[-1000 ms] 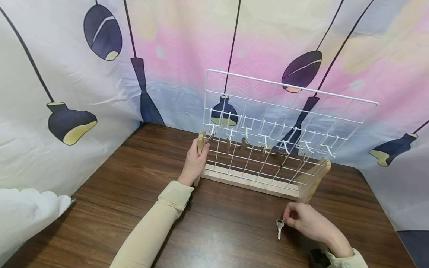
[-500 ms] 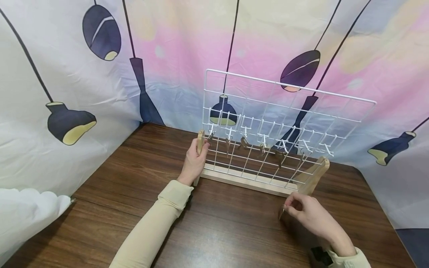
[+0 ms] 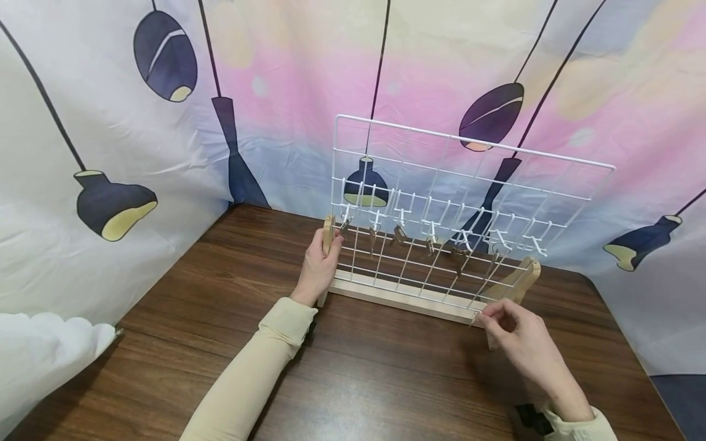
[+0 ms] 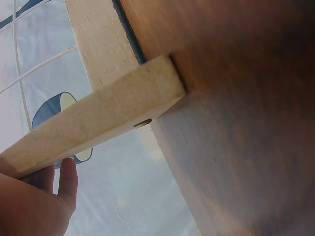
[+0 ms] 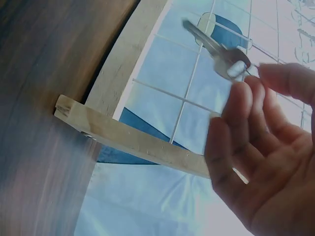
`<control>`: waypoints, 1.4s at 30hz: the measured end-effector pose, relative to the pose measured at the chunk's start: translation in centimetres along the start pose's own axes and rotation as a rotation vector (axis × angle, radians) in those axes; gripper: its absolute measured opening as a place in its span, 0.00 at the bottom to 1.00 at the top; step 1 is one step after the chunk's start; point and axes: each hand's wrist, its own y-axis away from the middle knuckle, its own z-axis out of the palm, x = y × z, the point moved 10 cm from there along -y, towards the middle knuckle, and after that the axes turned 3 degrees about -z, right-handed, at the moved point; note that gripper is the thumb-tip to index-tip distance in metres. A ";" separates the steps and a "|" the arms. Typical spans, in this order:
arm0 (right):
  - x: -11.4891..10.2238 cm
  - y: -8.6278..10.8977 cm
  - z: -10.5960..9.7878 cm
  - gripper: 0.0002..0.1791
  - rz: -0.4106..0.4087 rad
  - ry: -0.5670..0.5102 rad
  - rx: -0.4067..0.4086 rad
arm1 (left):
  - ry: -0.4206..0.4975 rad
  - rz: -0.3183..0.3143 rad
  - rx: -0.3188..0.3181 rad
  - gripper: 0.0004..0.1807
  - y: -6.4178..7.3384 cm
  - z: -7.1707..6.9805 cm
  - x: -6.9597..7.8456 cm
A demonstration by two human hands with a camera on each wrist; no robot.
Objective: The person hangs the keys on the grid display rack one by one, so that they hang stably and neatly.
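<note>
A white wire grid rack stands on a wooden base with a wooden support at each side. My left hand grips the left wooden support; the left wrist view has the fingers around that wooden piece. Between thumb and finger my right hand pinches a metal key by its ring, in front of the rack's lower right corner. Keys, one of them a hanging key, dangle from several white hooks along the grid. The rightmost hook carries no visible key.
The rack rests on a dark brown wooden table. Behind it hangs a printed cloth with lamp pictures. A white ruffled cloth lies at the left edge.
My right hand has risen from low over the table toward the rack, bringing the key with it. The left hand keeps its grip on the support.
</note>
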 end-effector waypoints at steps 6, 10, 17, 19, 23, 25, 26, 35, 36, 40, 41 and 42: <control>0.2 0.0 -2.5 0.03 0.027 -0.067 0.226 | -0.010 -0.003 0.004 0.13 -0.1 0.0 -0.1; 0.6 0.3 -4.0 0.04 0.070 -0.156 0.361 | -0.013 -0.009 0.004 0.13 -0.1 0.0 -0.1; -2.0 0.9 -6.8 0.04 -0.014 -0.222 0.544 | -0.016 -0.015 -0.006 0.16 0.0 0.0 -0.2; -2.0 1.0 -7.3 0.05 -0.028 -0.234 0.579 | -0.015 -0.015 -0.006 0.15 0.1 0.0 -0.2; -0.3 1.2 -7.5 0.06 -0.022 -0.264 0.628 | -0.012 -0.012 -0.002 0.14 0.0 0.0 -0.1; 0.4 1.2 -7.6 0.07 -0.022 -0.276 0.644 | -0.013 -0.011 -0.002 0.14 0.0 0.0 -0.2; 0.7 1.3 -7.7 0.07 -0.021 -0.277 0.654 | -0.013 -0.011 -0.001 0.14 0.0 0.0 -0.2; 0.9 1.6 -8.7 0.09 -0.083 -0.362 0.750 | -0.012 -0.002 -0.003 0.17 0.0 -0.1 -0.3; 0.8 1.6 -8.8 0.09 -0.099 -0.391 0.763 | -0.013 -0.001 -0.003 0.17 0.0 -0.1 -0.3; 0.3 1.7 -9.2 0.09 -0.165 -0.504 0.783 | -0.015 0.002 -0.003 0.17 -0.1 0.0 -0.3; 0.0 1.7 -9.3 0.09 -0.176 -0.531 0.783 | -0.015 0.003 -0.003 0.17 -0.1 0.0 -0.3; -0.3 1.7 -9.4 0.09 -0.184 -0.552 0.782 | -0.016 0.002 -0.005 0.17 -0.1 0.0 -0.3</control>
